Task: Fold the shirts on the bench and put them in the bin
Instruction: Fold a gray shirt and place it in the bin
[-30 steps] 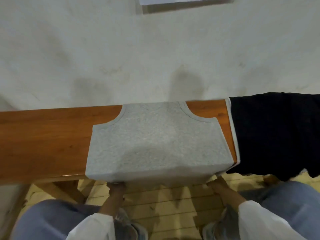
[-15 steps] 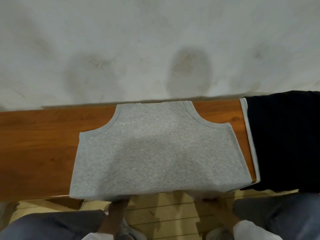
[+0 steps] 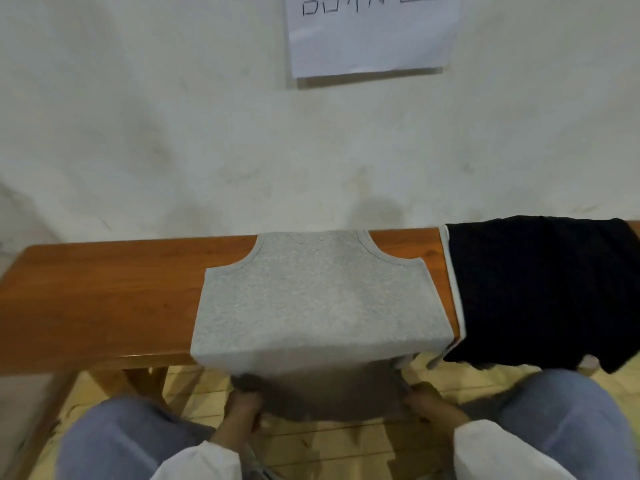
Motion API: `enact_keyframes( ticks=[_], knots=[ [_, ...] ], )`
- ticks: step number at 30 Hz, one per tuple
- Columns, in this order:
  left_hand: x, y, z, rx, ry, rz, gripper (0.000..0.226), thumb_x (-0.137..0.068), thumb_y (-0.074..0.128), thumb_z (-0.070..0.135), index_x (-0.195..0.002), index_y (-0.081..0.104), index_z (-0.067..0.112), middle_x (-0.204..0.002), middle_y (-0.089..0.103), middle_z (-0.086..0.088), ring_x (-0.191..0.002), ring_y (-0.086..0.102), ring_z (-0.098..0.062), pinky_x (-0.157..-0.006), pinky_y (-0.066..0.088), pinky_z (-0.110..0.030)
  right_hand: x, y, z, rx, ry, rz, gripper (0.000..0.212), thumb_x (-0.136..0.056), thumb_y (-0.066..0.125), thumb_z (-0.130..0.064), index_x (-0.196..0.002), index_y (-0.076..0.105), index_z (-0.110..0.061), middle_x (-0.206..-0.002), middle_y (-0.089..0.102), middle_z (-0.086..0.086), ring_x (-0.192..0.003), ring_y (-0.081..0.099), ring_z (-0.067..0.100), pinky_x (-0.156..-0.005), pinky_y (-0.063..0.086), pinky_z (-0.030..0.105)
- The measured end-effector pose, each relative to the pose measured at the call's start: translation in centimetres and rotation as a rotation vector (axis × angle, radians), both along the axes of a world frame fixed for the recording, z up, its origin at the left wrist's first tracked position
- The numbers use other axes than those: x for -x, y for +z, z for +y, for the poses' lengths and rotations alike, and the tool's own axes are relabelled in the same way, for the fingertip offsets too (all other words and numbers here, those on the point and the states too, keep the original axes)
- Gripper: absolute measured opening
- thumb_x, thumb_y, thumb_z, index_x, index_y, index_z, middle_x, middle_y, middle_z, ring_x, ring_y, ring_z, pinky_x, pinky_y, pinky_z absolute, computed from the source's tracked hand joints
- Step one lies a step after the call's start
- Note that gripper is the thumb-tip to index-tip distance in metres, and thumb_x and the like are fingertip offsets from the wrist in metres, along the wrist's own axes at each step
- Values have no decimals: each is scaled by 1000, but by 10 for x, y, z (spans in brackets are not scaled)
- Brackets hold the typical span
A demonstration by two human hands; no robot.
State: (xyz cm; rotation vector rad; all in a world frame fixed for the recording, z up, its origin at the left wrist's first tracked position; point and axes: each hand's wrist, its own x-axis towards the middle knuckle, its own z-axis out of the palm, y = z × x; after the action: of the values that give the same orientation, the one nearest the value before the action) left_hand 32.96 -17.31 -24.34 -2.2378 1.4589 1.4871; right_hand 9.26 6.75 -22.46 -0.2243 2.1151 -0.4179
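Observation:
A grey sleeveless shirt (image 3: 318,299) lies flat across the wooden bench (image 3: 104,299), its neck end at the wall side and its lower part hanging over the front edge. Below that edge, my left hand (image 3: 242,407) grips the hanging hem at its left corner. My right hand (image 3: 424,401) grips the hem at its right corner. A black shirt with a white trim (image 3: 547,289) lies on the bench to the right, draped over the front edge. No bin is in view.
A white wall stands right behind the bench, with a paper sheet (image 3: 370,32) taped to it. My knees in blue trousers (image 3: 568,417) sit under the bench front. Wooden bench legs (image 3: 138,379) and a plank floor show below.
The camera has tilted up and back, so the paper on the wall shows again. More of the grey shirt now hangs over the front edge, with both hands lower on its hem.

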Motion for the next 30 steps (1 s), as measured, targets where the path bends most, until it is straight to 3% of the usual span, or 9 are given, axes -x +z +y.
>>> enact_keyframes(
  ticks=[5, 7, 11, 15, 17, 19, 22, 27, 30],
  knots=[
    [-7, 51, 19, 440, -156, 208, 25, -89, 59, 9, -109, 46, 9, -103, 56, -15, -93, 59, -33, -81, 50, -43, -20, 47, 8, 238, -95, 179, 1, -96, 48, -15, -96, 48, -14, -85, 60, 8, -71, 59, 18, -56, 46, 23],
    [-8, 75, 27, 545, -213, 316, 21, -90, 58, 8, -110, 50, 4, -100, 57, -13, -93, 58, -30, -83, 48, -43, -27, 64, 13, 414, -152, 286, 21, -93, 56, -14, -102, 39, -23, -91, 58, 2, -78, 62, 18, -60, 49, 24],
    [0, 146, 33, 233, -325, 378, 3, -90, 60, 7, -91, 63, 6, -80, 64, -13, -66, 60, -21, -62, 52, -33, -37, 114, 10, 689, -176, 350, 15, -90, 57, -4, -102, 50, -11, -92, 58, 3, -79, 61, 17, -58, 51, 21],
    [-1, 212, 5, -151, -688, 531, 33, -83, 61, -11, -112, 64, 3, -101, 69, -15, -91, 67, -24, -77, 56, -27, -21, 170, -7, 943, -273, 255, 15, -88, 56, 0, -89, 67, -10, -92, 65, 10, -82, 63, 21, -70, 54, 29],
    [-4, 237, -12, -153, -611, 755, 48, -77, 53, -25, -112, 64, 5, -107, 68, -18, -99, 66, -29, -80, 57, -29, -4, 195, -13, 1060, -522, 169, 18, -88, 54, 2, -90, 69, -6, -91, 69, 12, -85, 66, 24, -77, 54, 33],
    [-5, 256, -23, 61, -384, 833, 41, -78, 52, -26, -105, 63, 3, -96, 68, -21, -83, 69, -26, -67, 59, -24, 15, 206, -15, 1096, -632, 117, 26, -84, 52, 9, -98, 68, -6, -94, 70, 13, -88, 68, 26, -80, 55, 35],
    [-10, 253, -39, 571, -265, 582, 8, -88, 60, 0, -86, 68, 0, -71, 68, -14, -52, 64, -15, -49, 53, -24, 27, 201, -11, 924, -449, 311, 36, -80, 55, 12, -105, 66, -12, -97, 68, 8, -96, 63, 23, -78, 53, 31],
    [-24, 216, -42, 911, -267, 356, 25, -97, 50, 28, -83, 64, 13, -81, 62, -7, -76, 58, -25, -62, 43, -34, 19, 186, 2, 880, -360, 623, 10, -90, 60, -9, -92, 67, -15, -81, 69, 3, -75, 66, 15, -69, 55, 29],
    [-20, 207, -28, 955, -62, 494, 22, -101, 41, 22, -95, 57, 7, -94, 52, -6, -86, 49, -20, -74, 38, -30, 12, 178, 5, 856, -385, 889, 11, -94, 55, -15, -93, 65, -16, -79, 64, -1, -71, 61, 13, -64, 52, 32]
  ],
)
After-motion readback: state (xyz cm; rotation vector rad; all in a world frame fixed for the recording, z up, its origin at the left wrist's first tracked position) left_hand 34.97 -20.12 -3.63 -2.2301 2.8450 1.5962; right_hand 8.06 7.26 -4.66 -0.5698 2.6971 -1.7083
